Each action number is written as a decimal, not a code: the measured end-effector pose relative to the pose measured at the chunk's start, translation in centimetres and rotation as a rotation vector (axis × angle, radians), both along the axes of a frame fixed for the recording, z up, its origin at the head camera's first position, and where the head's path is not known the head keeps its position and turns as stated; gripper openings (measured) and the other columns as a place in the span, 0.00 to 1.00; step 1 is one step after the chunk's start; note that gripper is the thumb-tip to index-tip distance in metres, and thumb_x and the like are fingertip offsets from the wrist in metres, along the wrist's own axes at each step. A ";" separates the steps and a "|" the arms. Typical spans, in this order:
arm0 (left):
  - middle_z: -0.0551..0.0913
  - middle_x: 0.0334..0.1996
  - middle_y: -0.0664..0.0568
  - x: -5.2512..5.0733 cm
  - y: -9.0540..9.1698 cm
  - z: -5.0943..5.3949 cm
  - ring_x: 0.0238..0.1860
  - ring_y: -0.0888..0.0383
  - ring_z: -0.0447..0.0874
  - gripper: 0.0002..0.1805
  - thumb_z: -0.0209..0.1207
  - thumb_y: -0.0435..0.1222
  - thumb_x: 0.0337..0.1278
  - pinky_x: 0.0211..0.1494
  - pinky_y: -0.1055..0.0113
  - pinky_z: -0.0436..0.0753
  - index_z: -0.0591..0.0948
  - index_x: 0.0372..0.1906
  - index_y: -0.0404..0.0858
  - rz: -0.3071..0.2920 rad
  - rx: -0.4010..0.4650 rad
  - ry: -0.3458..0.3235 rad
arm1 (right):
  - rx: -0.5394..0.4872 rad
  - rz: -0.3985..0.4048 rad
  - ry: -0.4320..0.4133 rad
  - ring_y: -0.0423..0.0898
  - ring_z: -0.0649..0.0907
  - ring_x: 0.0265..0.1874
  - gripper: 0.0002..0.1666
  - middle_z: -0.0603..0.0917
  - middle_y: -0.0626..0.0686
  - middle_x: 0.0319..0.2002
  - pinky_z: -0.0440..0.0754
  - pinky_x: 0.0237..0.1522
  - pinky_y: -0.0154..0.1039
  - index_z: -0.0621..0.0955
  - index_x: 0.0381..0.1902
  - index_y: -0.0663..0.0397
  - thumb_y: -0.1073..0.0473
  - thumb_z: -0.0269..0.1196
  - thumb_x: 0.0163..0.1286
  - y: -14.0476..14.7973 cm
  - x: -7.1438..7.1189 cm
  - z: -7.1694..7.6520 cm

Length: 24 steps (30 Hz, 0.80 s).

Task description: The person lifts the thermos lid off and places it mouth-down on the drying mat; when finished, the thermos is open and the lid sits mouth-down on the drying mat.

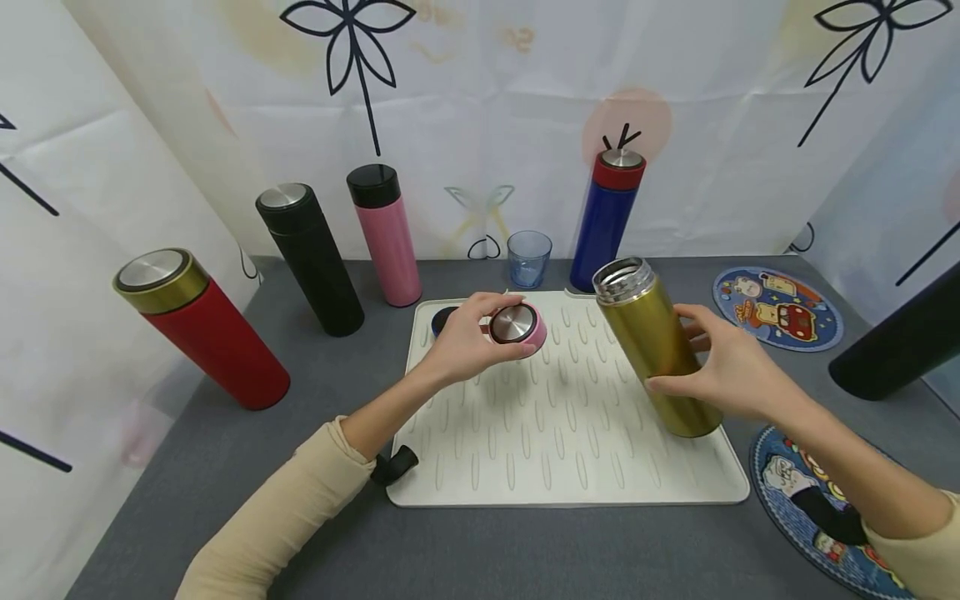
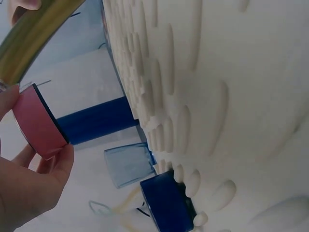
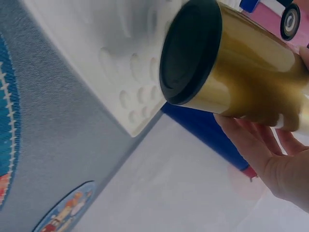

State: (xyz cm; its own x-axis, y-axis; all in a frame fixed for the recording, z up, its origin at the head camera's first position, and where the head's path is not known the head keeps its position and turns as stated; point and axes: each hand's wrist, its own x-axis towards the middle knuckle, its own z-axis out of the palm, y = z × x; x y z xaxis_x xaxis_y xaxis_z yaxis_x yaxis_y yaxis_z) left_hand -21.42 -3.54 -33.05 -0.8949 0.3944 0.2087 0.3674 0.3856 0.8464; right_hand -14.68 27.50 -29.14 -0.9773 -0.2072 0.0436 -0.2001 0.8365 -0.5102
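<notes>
My left hand [image 1: 480, 337] pinches a pink bottle lid [image 1: 517, 325] with a silver top over the white ridged mat [image 1: 517, 442]; the left wrist view shows the lid's pink side between fingers and thumb. My right hand [image 1: 723, 362] grips a gold thermos bottle [image 1: 656, 350] round its middle. The bottle has no lid, and its bare steel mouth leans up to the left. Its black base [image 3: 190, 55] shows in the right wrist view, above the mat. A dark blue lid [image 2: 169, 200] lies at the mat's far left, partly hidden by my left hand in the head view.
At the left stand red [image 1: 213, 329], black [image 1: 311, 258] and pink [image 1: 386, 233] bottles. Behind the mat are a blue glass [image 1: 529, 258] and a blue bottle [image 1: 611, 217] with a red top. At the right are another black bottle [image 1: 900, 333] and two cartoon placemats, one farther back [image 1: 780, 308].
</notes>
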 end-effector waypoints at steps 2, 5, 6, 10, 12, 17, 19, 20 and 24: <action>0.72 0.56 0.51 -0.3 0.1 -0.2 0.53 0.57 0.72 0.35 0.74 0.40 0.42 0.53 0.62 0.76 0.77 0.61 0.43 0.011 -0.016 0.008 | -0.015 -0.024 -0.003 0.69 0.75 0.49 0.61 0.73 0.72 0.52 0.75 0.42 0.66 0.56 0.69 0.69 0.44 0.75 0.49 0.2 -0.2 -0.1; 0.72 0.55 0.50 -0.8 0.2 -0.5 0.52 0.56 0.72 0.35 0.74 0.40 0.42 0.52 0.62 0.77 0.77 0.61 0.42 0.022 -0.037 0.011 | -0.029 -0.056 -0.001 0.69 0.73 0.50 0.62 0.72 0.73 0.52 0.74 0.42 0.67 0.54 0.70 0.69 0.44 0.74 0.51 0.5 -0.5 -0.2; 0.72 0.56 0.49 -1.0 0.3 -0.7 0.53 0.55 0.72 0.35 0.74 0.40 0.42 0.52 0.62 0.77 0.77 0.61 0.42 0.024 -0.044 0.015 | -0.036 -0.065 -0.002 0.70 0.73 0.50 0.62 0.71 0.73 0.53 0.74 0.43 0.67 0.54 0.70 0.69 0.44 0.74 0.51 0.7 -0.5 -0.2; 0.73 0.55 0.47 -1.8 0.7 -1.5 0.53 0.53 0.73 0.37 0.75 0.40 0.41 0.52 0.62 0.76 0.76 0.62 0.40 0.032 -0.084 0.035 | -0.046 -0.095 -0.001 0.70 0.72 0.50 0.63 0.71 0.75 0.53 0.74 0.42 0.67 0.53 0.70 0.70 0.44 0.74 0.52 1.1 -0.9 -0.5; 0.73 0.55 0.46 -2.1 1.0 -1.8 0.54 0.53 0.72 0.37 0.75 0.41 0.41 0.53 0.61 0.75 0.76 0.62 0.40 0.037 -0.116 0.056 | -0.053 -0.104 0.000 0.70 0.72 0.50 0.62 0.70 0.75 0.53 0.73 0.42 0.67 0.52 0.70 0.70 0.45 0.74 0.52 1.3 -1.1 -0.6; 0.73 0.56 0.44 -2.6 1.7 -2.6 0.57 0.50 0.71 0.36 0.74 0.41 0.42 0.57 0.58 0.72 0.76 0.61 0.38 0.038 -0.178 0.081 | -0.084 -0.138 0.018 0.70 0.71 0.50 0.62 0.69 0.75 0.53 0.72 0.43 0.67 0.52 0.70 0.71 0.45 0.73 0.53 1.7 -1.7 -0.8; 0.73 0.56 0.44 -2.8 1.9 -2.8 0.57 0.50 0.70 0.36 0.74 0.41 0.42 0.58 0.58 0.72 0.76 0.61 0.38 0.034 -0.195 0.080 | -0.102 -0.154 0.029 0.70 0.70 0.50 0.61 0.68 0.74 0.54 0.72 0.43 0.67 0.52 0.70 0.71 0.46 0.73 0.54 1.9 -1.9 -0.9; 0.73 0.56 0.44 -2.9 1.9 -3.0 0.58 0.50 0.70 0.36 0.74 0.41 0.42 0.58 0.58 0.71 0.77 0.60 0.38 0.033 -0.203 0.082 | -0.114 -0.159 0.037 0.70 0.70 0.50 0.61 0.68 0.74 0.54 0.72 0.43 0.67 0.52 0.70 0.70 0.46 0.73 0.54 2.0 -2.0 -0.9; 0.74 0.56 0.44 -3.3 2.1 -3.3 0.58 0.50 0.70 0.35 0.74 0.42 0.42 0.58 0.58 0.71 0.77 0.60 0.37 0.030 -0.231 0.087 | -0.153 -0.189 0.058 0.71 0.69 0.52 0.59 0.65 0.73 0.56 0.71 0.45 0.68 0.52 0.71 0.69 0.47 0.72 0.56 2.4 -2.4 -0.9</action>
State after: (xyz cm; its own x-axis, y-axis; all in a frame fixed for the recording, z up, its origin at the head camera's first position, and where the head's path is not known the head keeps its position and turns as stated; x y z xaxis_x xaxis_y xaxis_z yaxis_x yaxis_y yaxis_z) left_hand -24.75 -1.41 -36.33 -0.8895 0.4143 0.1929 0.4207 0.5773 0.6998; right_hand -17.04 29.91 -30.06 -0.9930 -0.0079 0.1177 -0.0804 0.7756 -0.6261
